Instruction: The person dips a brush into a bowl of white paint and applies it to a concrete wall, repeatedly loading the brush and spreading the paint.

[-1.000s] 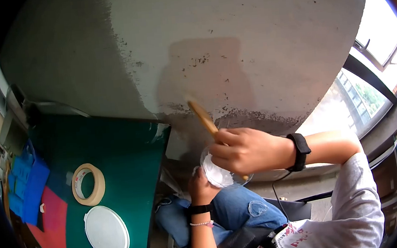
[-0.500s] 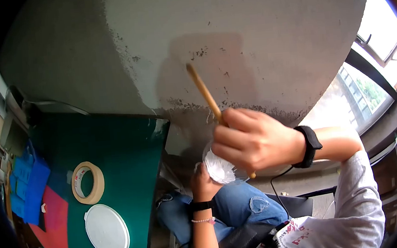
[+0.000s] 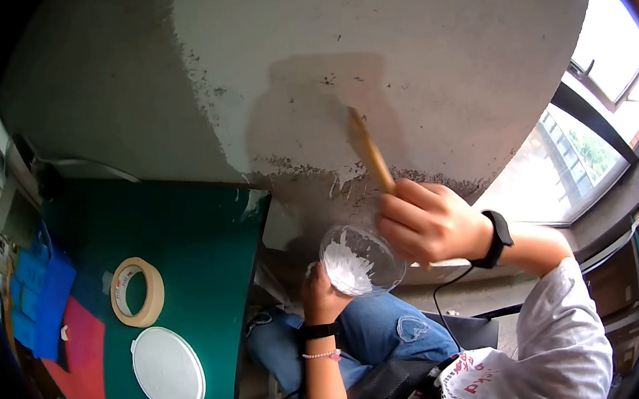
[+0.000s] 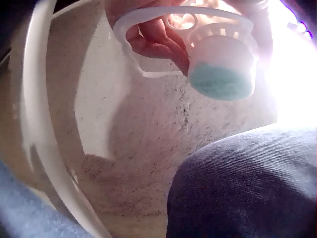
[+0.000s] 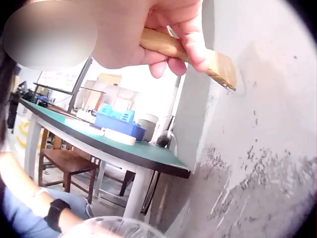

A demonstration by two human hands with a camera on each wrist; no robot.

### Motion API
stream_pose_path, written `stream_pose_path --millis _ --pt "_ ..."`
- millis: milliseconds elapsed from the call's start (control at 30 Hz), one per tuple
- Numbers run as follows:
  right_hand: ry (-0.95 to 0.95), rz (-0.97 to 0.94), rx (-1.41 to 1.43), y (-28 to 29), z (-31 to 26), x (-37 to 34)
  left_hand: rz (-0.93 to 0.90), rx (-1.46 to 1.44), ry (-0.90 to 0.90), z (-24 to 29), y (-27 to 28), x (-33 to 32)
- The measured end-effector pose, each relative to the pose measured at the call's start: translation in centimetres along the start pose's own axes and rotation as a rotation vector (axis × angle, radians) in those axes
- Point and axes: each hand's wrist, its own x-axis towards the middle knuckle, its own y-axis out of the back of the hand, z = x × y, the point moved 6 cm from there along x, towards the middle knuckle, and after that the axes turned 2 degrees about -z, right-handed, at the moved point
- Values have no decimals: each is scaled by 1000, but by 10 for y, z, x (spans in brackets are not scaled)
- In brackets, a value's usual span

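My right hand (image 3: 434, 222) grips a wooden-handled brush (image 3: 370, 150), its head up against the wall (image 3: 459, 61). In the right wrist view the brush (image 5: 171, 45) lies between thumb and fingers, its tip at the pale wall surface (image 5: 277, 114). Low in front of the wall, my left hand (image 3: 322, 295) holds a clear tub (image 3: 390, 258) with thick white paste (image 3: 347, 267) in it. The left wrist view shows the left hand's fingers (image 4: 158, 44) at a white handle and a container (image 4: 223, 64) with a greenish underside.
On the green table (image 3: 186, 217) at left lie a masking tape roll (image 3: 155, 291), a white round lid (image 3: 169, 371) and a blue basket (image 3: 58, 295). A window (image 3: 593, 148) is at right. The table corner stands close to the wall, left of the tub.
The brush has moved right along the wall with my right hand, which has uncovered more of the tub. My left hand has stayed nearly in place.
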Motion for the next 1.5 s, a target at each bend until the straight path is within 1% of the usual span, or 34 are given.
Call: stream_pose_path --millis 33,67,133,200,233,267,333,367,400,433,467,500,533,567,633,667,733,767,833,867,900,933,967,1000,1067,1133,1200,1233,1300,1333,1367,1400,1433,1500 --pt "-51 -49 34 7 -1 -10 -1 -12 15 -2 -1 -1" --pt "-115 -42 71 15 -2 -20 8 -19 24 -4 0 -1" --pt "-281 -59 125 33 -4 -38 34 66 23 -2 3 -2" --pt "-316 66 211 52 -8 -43 26 52 33 -3 1 -4" --pt "-311 126 245 52 -11 -44 20 40 30 -3 0 -4" --pt "-279 75 281 47 -14 -44 8 40 24 -2 -2 -4" --pt "-196 46 387 20 -17 -34 -37 49 58 -2 -7 -5" --pt "-194 44 425 4 -20 -32 -43 53 46 1 -6 -3" --pt "-187 41 464 -10 -21 -30 -41 -8 29 7 -3 -1" --pt "-212 7 468 -24 -21 -27 -39 -70 16 10 -2 0" --pt "-240 -29 473 -33 -19 -27 -45 -68 12 10 -2 -1" --pt "-269 -114 432 -39 -16 -32 -33 -49 12 7 -1 -3" --pt "-246 -87 389 -38 -16 -40 -21 -31 14 5 0 -4" --pt "-260 -100 350 -34 -16 -51 71 -36 -43 8 2 -2" --pt "-285 -133 275 -20 -18 -77 53 -15 -4 1 -3 -3" --pt "-337 -132 275 -10 -19 -87 32 7 26 -2 -5 -4" --pt "-393 -68 313 11 -22 -102 27 27 31 1 -6 -3" --pt "-399 -66 312 12 -23 -102 27 52 33 2 -6 -2" --pt "-314 43 436 17 -28 -92 20 48 18 3 -8 -1" --pt "-266 14 456 4 -32 -85 16 41 6 5 -9 -1" --pt "-258 -28 491 -11 -35 -74 -6 0 7 8 -9 -1" --pt "-255 -47 517 -31 -37 -67 -25 -41 7 13 -7 0" --pt "-296 -61 544 -47 -34 -59 0 -56 -21 24 -1 2" --pt "-343 -84 512 -64 -31 -59 -44 17 -18 18 -4 1" --pt "-332 -83 442 -69 -35 -65 -28 -4 -32 11 -5 -5" --pt "-378 -147 435 -54 -33 -86 -41 25 -34 2 -7 -10" --pt "-431 -140 344 -29 -34 -111 -48 47 -33 -2 -9 -12" --pt "-453 -169 307 -16 -35 -124 -43 51 -31 -3 -10 -12" --pt "-522 -106 323 12 -37 -143 -40 56 -35 0 -9 -12" --pt "-545 -54 351 24 -38 -146 -52 49 8 1 -9 -11" --pt "-499 -8 365 30 -39 -142 -63 41 50 2 -9 -10" --pt "-454 38 376 35 -41 -137 -62 43 42 3 -8 -9" --pt "-401 -15 384 34 -46 -125 -78 43 42 2 -10 -9" --pt "-301 -17 538 6 -51 -99 -101 45 24 4 -11 -9"
